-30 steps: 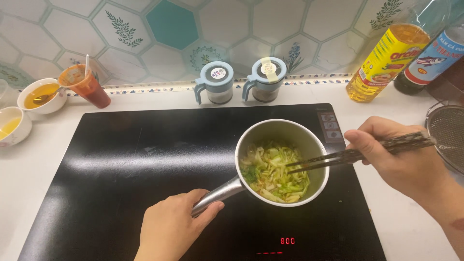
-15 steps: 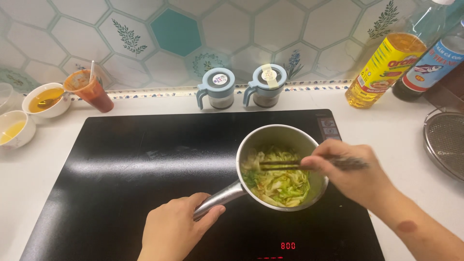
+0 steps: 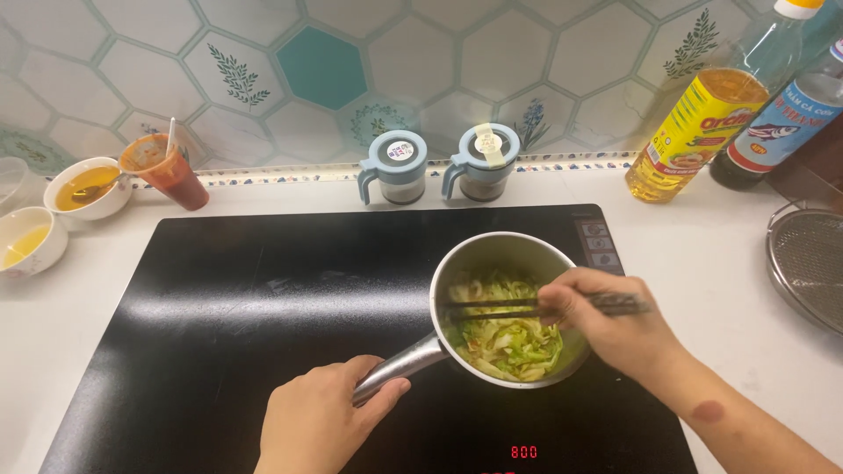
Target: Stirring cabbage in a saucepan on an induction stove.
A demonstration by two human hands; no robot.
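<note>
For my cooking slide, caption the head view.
Left hand steadies saucepan handle; right hand stirs cabbage with chopsticks.

Silver saucepan (image 3: 492, 263) — green cabbage (image 3: 514, 338) — black cooktop (image 3: 263, 307)

At twelve o'clock, two blue-lidded jars (image 3: 392, 167); at two, a yellow oil bottle (image 3: 692, 132); at ten, perhaps sauce bowls (image 3: 86, 188).

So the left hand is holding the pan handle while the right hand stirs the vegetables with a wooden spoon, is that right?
Not quite. In the head view, the right hand stirs with dark chopsticks, not a wooden spoon. The left hand does hold the pan handle.
</note>
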